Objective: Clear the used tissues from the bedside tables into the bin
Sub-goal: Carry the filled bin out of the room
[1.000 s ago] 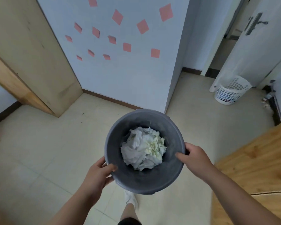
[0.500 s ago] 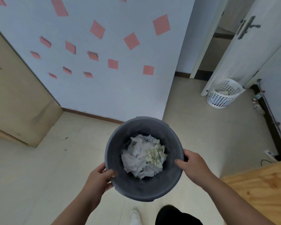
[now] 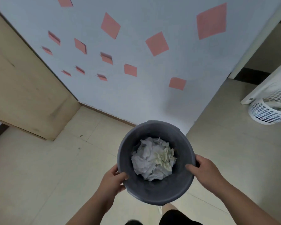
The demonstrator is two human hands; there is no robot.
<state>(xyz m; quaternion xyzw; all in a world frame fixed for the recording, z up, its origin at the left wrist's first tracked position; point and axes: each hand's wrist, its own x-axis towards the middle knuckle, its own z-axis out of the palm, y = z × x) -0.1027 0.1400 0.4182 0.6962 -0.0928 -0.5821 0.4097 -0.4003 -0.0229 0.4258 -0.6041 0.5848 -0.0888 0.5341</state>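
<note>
In the head view, the grey bin [image 3: 154, 191] sat low in the frame, toward 6 o'clock, lifted clear of the tiled floor [image 3: 39, 176] between both hands. The left hand [image 3: 112, 181] gripped its rim at about 8 o'clock, thumb hooked over the lip and fingers curled round the outside. The right hand [image 3: 207, 173] clamped the rim near 4 o'clock in the same way, thumb lying inside the wall.

A crumpled heap of used tissues [image 3: 151, 161], white with a yellowish patch, lay in the bottom of the bin. So at least part of the clearing looked done. No bedside table was in sight, so whether any tissues were left on one could not be told.

A white mesh basket [image 3: 266, 113] stood at 3 o'clock by a door, and a wall with pink squares [image 3: 157, 43] filled 12 o'clock.
</note>
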